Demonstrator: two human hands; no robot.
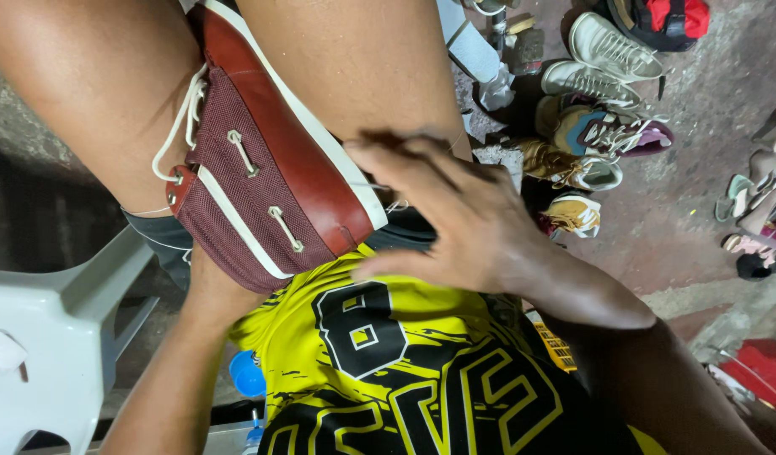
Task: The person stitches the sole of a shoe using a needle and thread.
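Shirt (421, 379): yellow with black print, closest to the lens, filling the lower middle.
Legs (379, 59): two bare thighs across the top, the shoe wedged between them.
Shoe (270, 160): maroon mesh and red-brown leather with a white sole edge and white lace, lying on its side in the lap, heel end toward the shirt.
Right hand (464, 211): grip open, fingers spread, fingertips touching the shoe's white sole edge and the thigh beside it; a thin thread runs from the fingers to the sole.
Left hand: hidden under the shoe, only the forearm (185, 362) shows reaching up to it; I cannot tell whether its grip is closed.
Chair (59, 337): white plastic, lower left, beside the left forearm.
Floor (691, 211): bare concrete on the right.
Sneakers (590, 135): several pairs heaped on the floor, well apart from the hands.
Cap (247, 375): blue, small, just beside the shirt's left edge.
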